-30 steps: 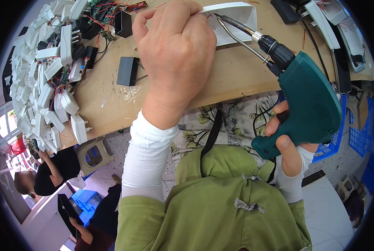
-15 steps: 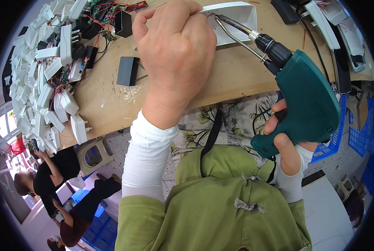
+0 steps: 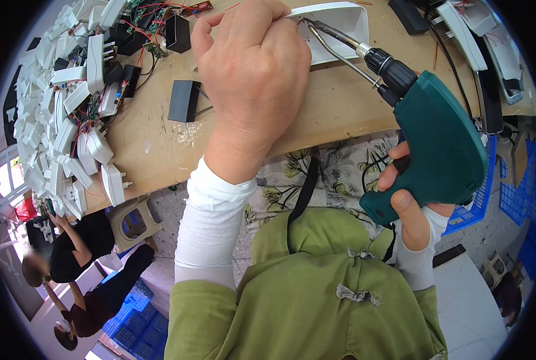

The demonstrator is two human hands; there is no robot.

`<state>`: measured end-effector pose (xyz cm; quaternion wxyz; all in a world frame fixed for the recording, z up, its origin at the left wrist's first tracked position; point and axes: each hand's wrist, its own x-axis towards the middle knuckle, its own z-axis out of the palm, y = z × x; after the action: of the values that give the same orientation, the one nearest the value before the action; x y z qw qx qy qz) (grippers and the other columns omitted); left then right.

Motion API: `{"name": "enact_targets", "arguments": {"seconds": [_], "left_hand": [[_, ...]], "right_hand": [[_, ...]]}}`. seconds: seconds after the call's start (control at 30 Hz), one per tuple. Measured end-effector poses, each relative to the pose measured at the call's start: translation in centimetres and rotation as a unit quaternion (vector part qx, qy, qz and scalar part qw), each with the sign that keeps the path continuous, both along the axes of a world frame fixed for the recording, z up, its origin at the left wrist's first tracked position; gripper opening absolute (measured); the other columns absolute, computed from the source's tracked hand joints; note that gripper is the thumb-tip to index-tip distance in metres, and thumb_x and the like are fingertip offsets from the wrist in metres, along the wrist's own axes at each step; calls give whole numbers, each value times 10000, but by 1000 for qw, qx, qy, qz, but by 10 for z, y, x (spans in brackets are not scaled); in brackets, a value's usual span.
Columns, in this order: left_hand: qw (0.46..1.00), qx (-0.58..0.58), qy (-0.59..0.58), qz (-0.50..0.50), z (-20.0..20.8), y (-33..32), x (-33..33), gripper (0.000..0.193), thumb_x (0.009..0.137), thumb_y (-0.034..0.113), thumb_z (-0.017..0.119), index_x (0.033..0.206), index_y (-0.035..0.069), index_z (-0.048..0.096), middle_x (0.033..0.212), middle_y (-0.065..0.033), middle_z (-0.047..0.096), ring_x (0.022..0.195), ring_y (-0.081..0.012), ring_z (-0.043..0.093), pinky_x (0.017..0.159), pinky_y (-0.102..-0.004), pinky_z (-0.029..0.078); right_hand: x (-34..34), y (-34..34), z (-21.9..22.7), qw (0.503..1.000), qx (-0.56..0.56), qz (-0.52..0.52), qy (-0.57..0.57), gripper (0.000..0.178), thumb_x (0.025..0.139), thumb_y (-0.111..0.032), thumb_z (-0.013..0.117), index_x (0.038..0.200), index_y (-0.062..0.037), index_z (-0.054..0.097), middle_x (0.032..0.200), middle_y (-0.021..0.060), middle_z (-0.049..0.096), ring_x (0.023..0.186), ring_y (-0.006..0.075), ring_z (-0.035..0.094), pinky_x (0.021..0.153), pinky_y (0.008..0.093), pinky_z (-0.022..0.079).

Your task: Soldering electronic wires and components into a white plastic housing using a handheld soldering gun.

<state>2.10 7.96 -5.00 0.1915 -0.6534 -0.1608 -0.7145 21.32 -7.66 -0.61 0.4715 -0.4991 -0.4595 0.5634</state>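
Note:
My right hand point(image 3: 404, 201) is closed round the handle of a green soldering gun point(image 3: 442, 144), a finger at its dark trigger. The gun's metal tip and the thin bent tube beside it reach into a white plastic case point(image 3: 349, 30), near a short red wire. At the case's left end my left hand point(image 3: 253, 72) is closed on it, back of the hand up. That hand covers the case's left part, and its fingertips are mostly hidden. A black box-shaped part point(image 3: 184, 101) lies on the table just left of my left wrist.
A large heap of white plug housings point(image 3: 58, 132) with wires and circuit boards covers the table's left side. More white housings point(image 3: 463, 36) and a black cable stand at right. Two people are at lower left near stacked blue crates point(image 3: 139, 324). The cardboard-covered tabletop point(image 3: 160, 156) ends before me.
My hands, the soldering gun and the white case stay almost still. At lower left, the person in the dark red top has shifted, stretching their arms toward the other person.

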Motion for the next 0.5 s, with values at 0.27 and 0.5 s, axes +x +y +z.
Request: {"name": "enact_targets", "arguments": {"seconds": [0.27, 0.5], "left_hand": [[881, -269, 253, 296, 20, -36, -7, 44, 649, 44, 641, 685, 65, 627, 781, -2, 614, 702, -164, 560, 713, -293, 396], [1000, -4, 1, -2, -2, -2, -1, 123, 643, -20, 623, 758, -5, 582, 813, -89, 570, 732, -227, 553, 729, -360, 392]], "right_hand": [[2, -1, -2, 1000, -2, 6, -11, 543, 742, -201, 665, 1183, 31, 451, 1029, 132, 532, 739, 143, 557, 637, 254, 452], [3, 0, -2, 1000, 1, 5, -5, 549, 737, -202, 671, 1182, 34, 453, 1030, 132, 534, 732, 139, 556, 633, 246, 453]]}}
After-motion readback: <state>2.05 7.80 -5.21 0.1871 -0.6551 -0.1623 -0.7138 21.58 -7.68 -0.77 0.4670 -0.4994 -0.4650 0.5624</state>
